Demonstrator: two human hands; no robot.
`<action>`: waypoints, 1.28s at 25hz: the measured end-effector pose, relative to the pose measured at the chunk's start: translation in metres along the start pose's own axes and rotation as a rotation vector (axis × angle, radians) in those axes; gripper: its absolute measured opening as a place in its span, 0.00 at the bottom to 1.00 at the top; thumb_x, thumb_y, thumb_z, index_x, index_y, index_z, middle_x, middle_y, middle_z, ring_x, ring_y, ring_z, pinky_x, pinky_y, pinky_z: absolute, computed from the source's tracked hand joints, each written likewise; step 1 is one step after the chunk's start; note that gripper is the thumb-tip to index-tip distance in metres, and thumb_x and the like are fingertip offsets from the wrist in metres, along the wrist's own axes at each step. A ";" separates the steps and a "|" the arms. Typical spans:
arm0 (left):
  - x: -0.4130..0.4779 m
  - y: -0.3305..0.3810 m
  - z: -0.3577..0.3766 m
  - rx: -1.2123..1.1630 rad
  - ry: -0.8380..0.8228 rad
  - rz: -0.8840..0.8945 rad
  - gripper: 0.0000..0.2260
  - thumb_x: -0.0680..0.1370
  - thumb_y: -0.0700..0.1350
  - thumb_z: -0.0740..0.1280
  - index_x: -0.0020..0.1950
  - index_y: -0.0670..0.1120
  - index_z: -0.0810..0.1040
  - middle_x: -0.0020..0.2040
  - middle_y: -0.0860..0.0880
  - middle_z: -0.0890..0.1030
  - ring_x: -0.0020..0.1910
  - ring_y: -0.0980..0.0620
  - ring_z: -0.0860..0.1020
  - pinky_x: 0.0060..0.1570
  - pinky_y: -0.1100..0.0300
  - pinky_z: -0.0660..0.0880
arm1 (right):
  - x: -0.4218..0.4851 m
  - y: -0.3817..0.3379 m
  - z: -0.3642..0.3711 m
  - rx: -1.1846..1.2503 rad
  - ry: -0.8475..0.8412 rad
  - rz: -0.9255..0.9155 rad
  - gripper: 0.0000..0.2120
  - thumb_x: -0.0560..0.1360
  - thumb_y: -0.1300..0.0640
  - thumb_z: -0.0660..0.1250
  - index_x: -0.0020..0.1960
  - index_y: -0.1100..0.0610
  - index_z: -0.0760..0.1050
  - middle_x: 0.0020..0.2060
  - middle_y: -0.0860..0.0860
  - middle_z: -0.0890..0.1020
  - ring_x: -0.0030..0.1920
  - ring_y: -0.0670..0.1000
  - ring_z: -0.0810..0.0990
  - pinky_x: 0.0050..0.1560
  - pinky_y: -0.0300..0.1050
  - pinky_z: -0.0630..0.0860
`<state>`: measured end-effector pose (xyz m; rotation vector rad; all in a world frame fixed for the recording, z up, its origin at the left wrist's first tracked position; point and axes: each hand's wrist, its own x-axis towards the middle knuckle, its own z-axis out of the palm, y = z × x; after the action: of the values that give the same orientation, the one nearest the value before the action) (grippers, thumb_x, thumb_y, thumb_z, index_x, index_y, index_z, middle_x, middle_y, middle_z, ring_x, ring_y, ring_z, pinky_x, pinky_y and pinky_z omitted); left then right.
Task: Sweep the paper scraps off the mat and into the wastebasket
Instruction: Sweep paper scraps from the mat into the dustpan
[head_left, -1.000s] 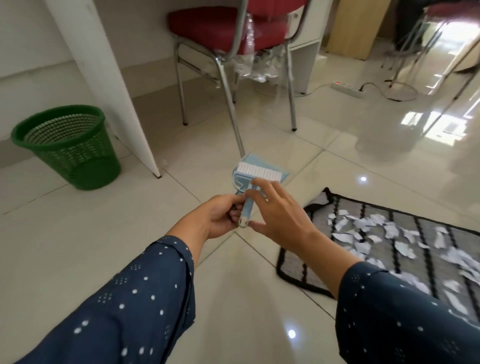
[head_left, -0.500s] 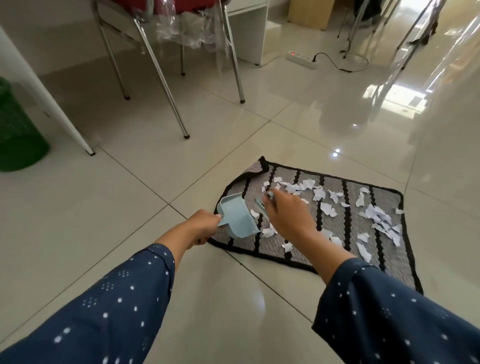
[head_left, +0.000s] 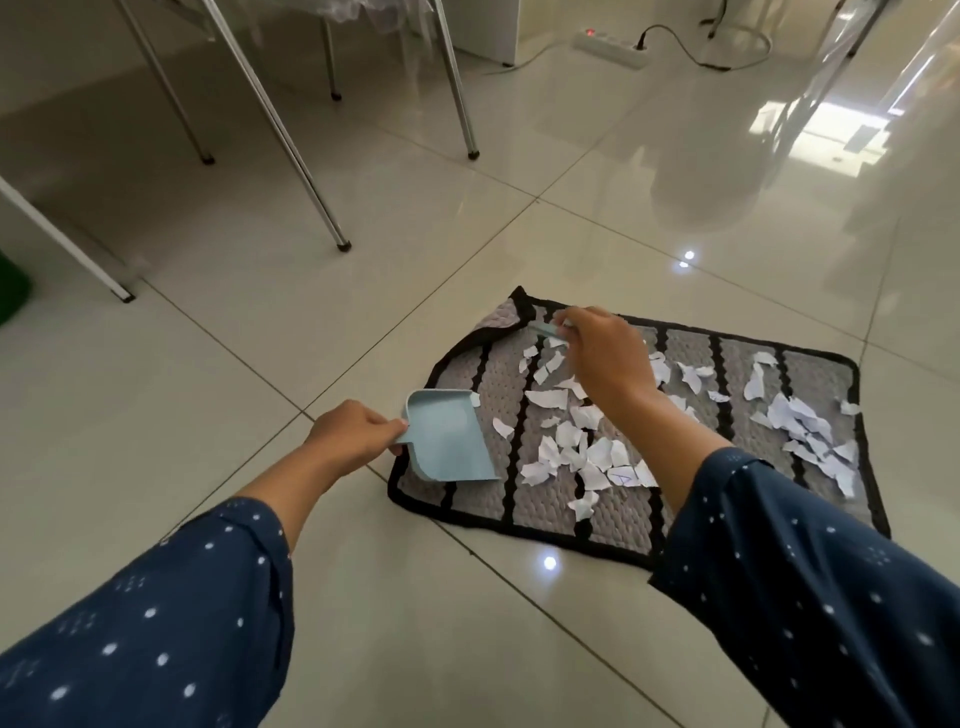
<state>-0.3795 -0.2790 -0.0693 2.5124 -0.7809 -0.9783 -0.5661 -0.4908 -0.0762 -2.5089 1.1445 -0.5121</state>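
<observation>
L hand (head_left: 353, 434) grips the handle of a light blue dustpan (head_left: 448, 441), fingers curled round it; pan sits on the near-left edge of the mat (head_left: 623, 514), mouth facing the R hand. R hand (head_left: 608, 358) is closed on a small brush (head_left: 545, 328), mostly hidden, over the mat's far-left corner. Paper scraps (head_left: 576, 441) lie btwn the two hands and spread out to the right of the R hand. Wastebasket (head_left: 10, 291): green sliver far left of the L hand.

Daylight glare on glossy floor (head_left: 779, 171); wide-angle edge distortion.
</observation>
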 end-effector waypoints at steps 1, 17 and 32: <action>0.002 -0.006 0.003 -0.020 0.013 -0.006 0.16 0.77 0.53 0.65 0.39 0.44 0.86 0.28 0.48 0.70 0.26 0.51 0.65 0.28 0.60 0.62 | 0.003 0.004 0.007 -0.026 -0.011 0.006 0.11 0.82 0.58 0.60 0.58 0.57 0.79 0.51 0.55 0.84 0.46 0.59 0.83 0.46 0.56 0.81; 0.007 -0.022 -0.009 -0.092 0.096 -0.067 0.16 0.73 0.50 0.68 0.36 0.40 0.85 0.27 0.48 0.69 0.26 0.51 0.64 0.27 0.60 0.62 | -0.023 -0.025 -0.001 0.062 -0.516 -0.398 0.09 0.80 0.59 0.63 0.54 0.54 0.81 0.39 0.45 0.82 0.32 0.46 0.78 0.38 0.38 0.78; 0.012 0.006 0.017 -0.066 0.020 0.025 0.17 0.74 0.52 0.68 0.37 0.38 0.83 0.27 0.48 0.67 0.25 0.52 0.63 0.27 0.60 0.61 | 0.013 0.029 -0.016 -0.007 -0.004 -0.007 0.10 0.80 0.61 0.63 0.56 0.58 0.83 0.46 0.57 0.86 0.37 0.54 0.81 0.47 0.52 0.82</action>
<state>-0.3864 -0.2925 -0.0852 2.4467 -0.7590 -0.9536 -0.5843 -0.5209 -0.0725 -2.5198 1.1381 -0.5053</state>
